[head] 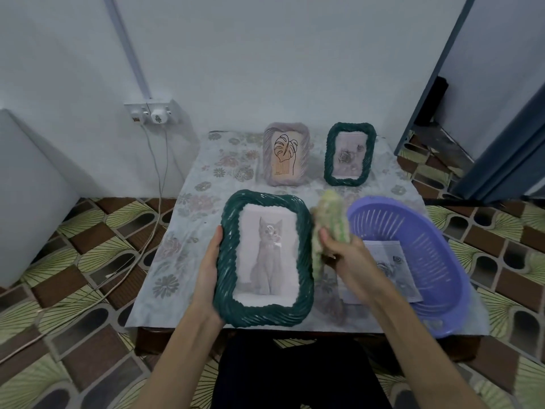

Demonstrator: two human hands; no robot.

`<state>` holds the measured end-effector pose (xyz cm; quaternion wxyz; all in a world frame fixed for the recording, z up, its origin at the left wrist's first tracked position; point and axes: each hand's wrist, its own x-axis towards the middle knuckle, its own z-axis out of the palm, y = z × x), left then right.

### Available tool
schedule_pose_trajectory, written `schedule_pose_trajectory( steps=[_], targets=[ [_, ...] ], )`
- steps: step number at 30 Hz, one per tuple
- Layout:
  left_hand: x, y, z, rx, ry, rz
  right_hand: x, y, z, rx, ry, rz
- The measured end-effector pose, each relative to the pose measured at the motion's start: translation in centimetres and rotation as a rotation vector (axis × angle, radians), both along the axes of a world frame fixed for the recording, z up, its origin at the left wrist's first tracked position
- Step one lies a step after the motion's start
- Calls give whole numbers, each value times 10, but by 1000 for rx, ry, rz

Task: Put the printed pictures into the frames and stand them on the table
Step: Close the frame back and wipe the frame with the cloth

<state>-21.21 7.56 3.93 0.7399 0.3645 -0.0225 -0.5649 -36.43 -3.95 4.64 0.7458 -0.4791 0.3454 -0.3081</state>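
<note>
A large dark green twisted frame [263, 314] with a grey cat picture in it is held tilted over the table's front edge. My left hand [208, 273] grips its left side. My right hand [345, 255] grips a green and white cloth [330, 216] just to the right of the frame. At the back of the table stand a mauve frame [286, 153] with a leaf drawing and a small dark green frame [349, 154] with a rose picture. A loose printed rose picture [392, 270] lies flat beside my right hand.
A purple plastic basket [427, 261] sits at the table's right front, partly over the edge. The table [188, 231] has a floral cover. A wall socket [152, 112] with hanging cables is at the back left. A dark door [501, 143] stands at right.
</note>
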Motion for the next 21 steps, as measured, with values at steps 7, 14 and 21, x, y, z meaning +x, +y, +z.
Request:
schedule_pose_trajectory(
  steps=[7, 14, 21],
  targets=[
    [-6, -2, 7, 58, -99, -61, 25, 6, -6, -371, 387, -372],
    [2, 2, 4, 60, -93, -122, 20, 6, -9, -259, 289, -153],
    [-2, 2, -1, 100, -42, -81, 23, -22, -11, 93, 174, -430]
  ],
)
